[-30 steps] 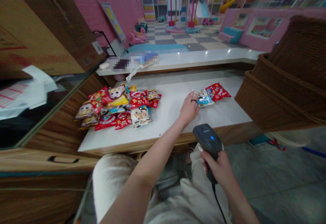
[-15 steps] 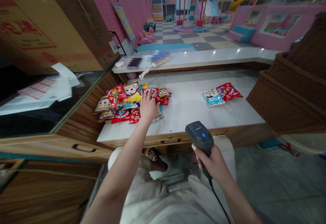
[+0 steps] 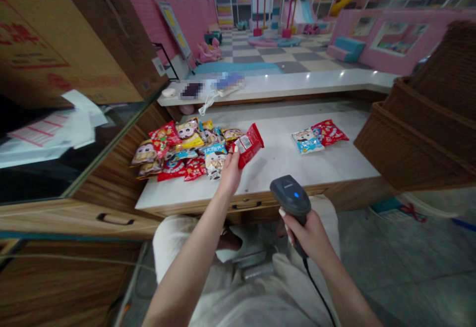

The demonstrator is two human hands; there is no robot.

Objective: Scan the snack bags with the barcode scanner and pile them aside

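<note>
Red foil snack packet (image 3: 248,144) is held just above the white counter top (image 3: 282,178) by the person's left hand (image 3: 229,173), whose fingers close on its lower end; the packet's long axis slants away from that grip toward the upper right. Its small white label is too small to read.

At the far left, a brown cardboard carton (image 3: 74,44) with red printing, unreadable here, sits above loose printed papers (image 3: 63,129). Next along, a heap of colourful snack packets (image 3: 174,153), many with cartoon faces, lies just left of the left hand. The person's right hand (image 3: 308,238) is closed around a black corded barcode scanner (image 3: 289,194), its blue light glowing and no brand legible. This hand is farther from the red packet, which lies up and left of the scanner. Further right, a blue-and-white packet (image 3: 307,141) touches a red packet (image 3: 329,133), and a woven brown wicker basket (image 3: 420,143) stands at the far right.
</note>
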